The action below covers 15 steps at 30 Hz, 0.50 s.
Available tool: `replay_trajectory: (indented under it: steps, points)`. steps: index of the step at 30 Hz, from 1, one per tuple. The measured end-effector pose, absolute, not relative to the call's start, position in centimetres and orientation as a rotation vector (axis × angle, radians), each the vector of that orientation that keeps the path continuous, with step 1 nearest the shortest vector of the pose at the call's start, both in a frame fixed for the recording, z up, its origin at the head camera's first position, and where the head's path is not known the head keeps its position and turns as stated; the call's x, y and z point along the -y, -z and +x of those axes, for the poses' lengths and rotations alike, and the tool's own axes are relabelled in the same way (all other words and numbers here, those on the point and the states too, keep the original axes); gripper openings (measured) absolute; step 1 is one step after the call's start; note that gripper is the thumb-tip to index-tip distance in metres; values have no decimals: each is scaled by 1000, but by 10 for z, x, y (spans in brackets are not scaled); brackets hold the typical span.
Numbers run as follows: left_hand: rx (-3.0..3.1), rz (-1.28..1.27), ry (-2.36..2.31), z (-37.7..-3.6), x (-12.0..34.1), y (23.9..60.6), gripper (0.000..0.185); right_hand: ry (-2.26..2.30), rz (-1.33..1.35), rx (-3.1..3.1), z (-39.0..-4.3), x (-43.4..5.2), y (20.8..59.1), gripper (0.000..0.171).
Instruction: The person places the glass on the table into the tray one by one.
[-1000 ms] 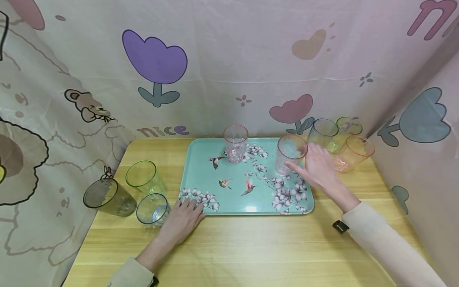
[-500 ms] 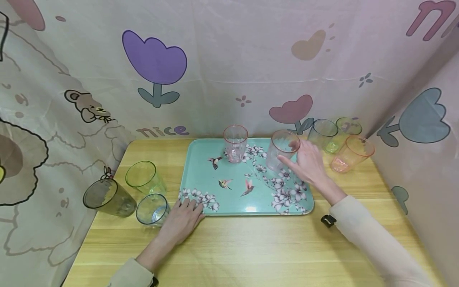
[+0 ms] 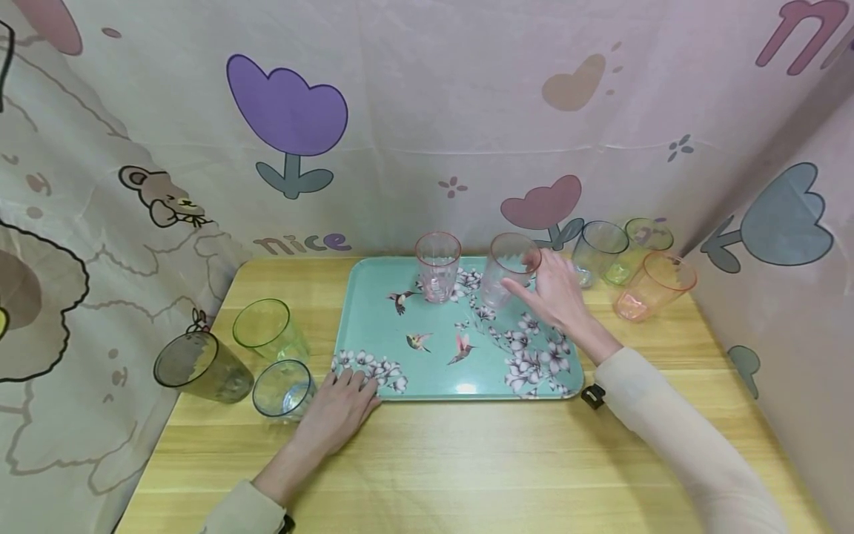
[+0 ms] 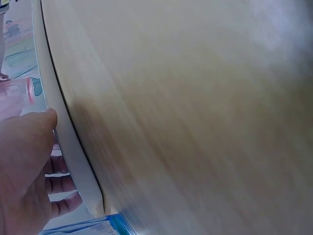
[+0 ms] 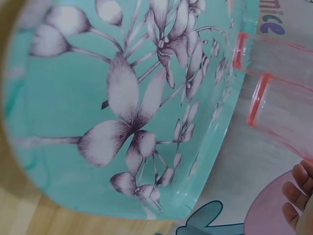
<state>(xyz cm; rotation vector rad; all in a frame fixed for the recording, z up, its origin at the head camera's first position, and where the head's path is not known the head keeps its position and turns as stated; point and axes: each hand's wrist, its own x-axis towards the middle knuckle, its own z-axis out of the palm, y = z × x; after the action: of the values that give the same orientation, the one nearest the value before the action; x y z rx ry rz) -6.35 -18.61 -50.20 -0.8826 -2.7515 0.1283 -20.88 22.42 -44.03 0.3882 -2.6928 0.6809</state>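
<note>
"nice" legible on the curtain (image 3: 303, 242). Right hand (image 3: 554, 297) curled around a clear pink cup (image 3: 505, 271), upright on the teal tray (image 3: 373, 297) beside another pink cup (image 3: 437, 265). Left hand (image 3: 336, 411) flat, fingers straight, touching the tray's near corner.

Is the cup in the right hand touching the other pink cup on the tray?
Apart. The head view shows a strip of tray between the held cup, which the right hand grips, and the other pink cup.
</note>
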Motion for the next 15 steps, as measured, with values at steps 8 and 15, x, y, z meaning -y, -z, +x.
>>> replay_trajectory:
  steps: [8, 15]
  points:
    - [2779, -875, -123, -63, 186, 500, 27, -616, 417, 2728, -223, -220, 446, 80]
    - [2786, -872, -128, -63, 185, 499, 28, -570, 389, 2797, -234, -216, 449, 82]
